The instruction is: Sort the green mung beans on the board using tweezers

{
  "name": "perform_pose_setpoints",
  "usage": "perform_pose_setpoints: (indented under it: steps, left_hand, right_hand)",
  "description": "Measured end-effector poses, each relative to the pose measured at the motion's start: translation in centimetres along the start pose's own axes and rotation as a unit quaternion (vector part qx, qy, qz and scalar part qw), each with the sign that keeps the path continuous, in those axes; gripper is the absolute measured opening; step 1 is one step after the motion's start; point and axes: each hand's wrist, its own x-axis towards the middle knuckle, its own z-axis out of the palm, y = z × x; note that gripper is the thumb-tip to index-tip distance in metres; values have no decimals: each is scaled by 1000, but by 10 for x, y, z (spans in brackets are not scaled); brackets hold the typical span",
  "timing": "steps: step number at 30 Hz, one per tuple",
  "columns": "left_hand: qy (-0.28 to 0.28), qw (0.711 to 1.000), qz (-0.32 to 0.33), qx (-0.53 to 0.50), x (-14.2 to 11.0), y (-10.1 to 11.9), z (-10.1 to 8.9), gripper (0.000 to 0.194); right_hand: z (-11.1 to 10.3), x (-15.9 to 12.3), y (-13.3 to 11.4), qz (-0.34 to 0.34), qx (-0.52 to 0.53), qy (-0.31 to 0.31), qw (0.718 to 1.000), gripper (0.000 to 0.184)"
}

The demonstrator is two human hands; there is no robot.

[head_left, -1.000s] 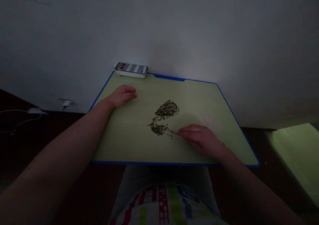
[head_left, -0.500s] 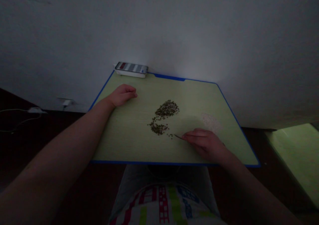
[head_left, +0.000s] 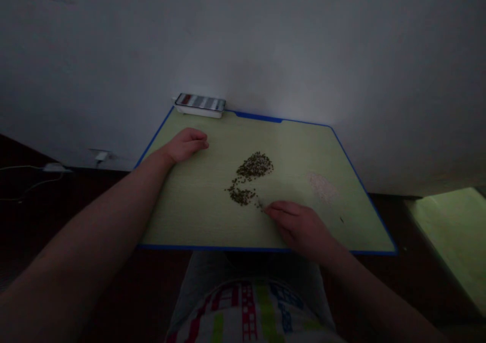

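A pile of small dark green beans (head_left: 250, 177) lies near the middle of a pale green table (head_left: 197, 206) with a blue edge, trailing down to a smaller clump nearer the person. The right hand (head_left: 299, 227) rests low on the table just right of that clump, palm down, fingers drawn together and pinched on a thin tool (head_left: 260, 202) whose tip touches the loose beans at the clump's edge; the dim light hides what kind of tool it is. The left hand (head_left: 186, 144) lies loosely curled on the far left of the table, holding nothing, forearm stretched along the edge. A faint pale patch of grains (head_left: 322, 187) sits to the right, hard to make out. A phone (head_left: 200, 102) rests at the far left corner against the wall.
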Motion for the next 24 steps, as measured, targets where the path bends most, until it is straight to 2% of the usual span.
perform_pose_setpoints:
  steps: [4, 9, 11, 14, 18, 24]
  left_hand:
    - [-1, 1000, 3, -4, 0, -1, 1, 31]
    - [-3, 1000, -4, 4, 0, 1, 0, 31]
    - [-3, 1000, 2, 11, 0, 2, -1, 31]
    - [-2, 1000, 8, 10, 0, 2, -1, 33]
    - [-2, 1000, 1, 0, 0, 0, 0, 31]
    - [-1, 1000, 5, 5, 0, 0, 0, 31]
  right_hand:
    - [9, 7, -9, 100, -53, 24, 993, 41]
    - [0, 8, 26, 223, -134, 38, 965, 32]
    - [-7, 3, 40, 238, -148, 44, 959, 31]
    - [-13, -8, 44, 184, -91, 67, 976, 32]
    - [-12, -13, 29, 48, 47, 29, 997, 34]
    - [-7, 2, 20, -22, 97, 8, 995, 38]
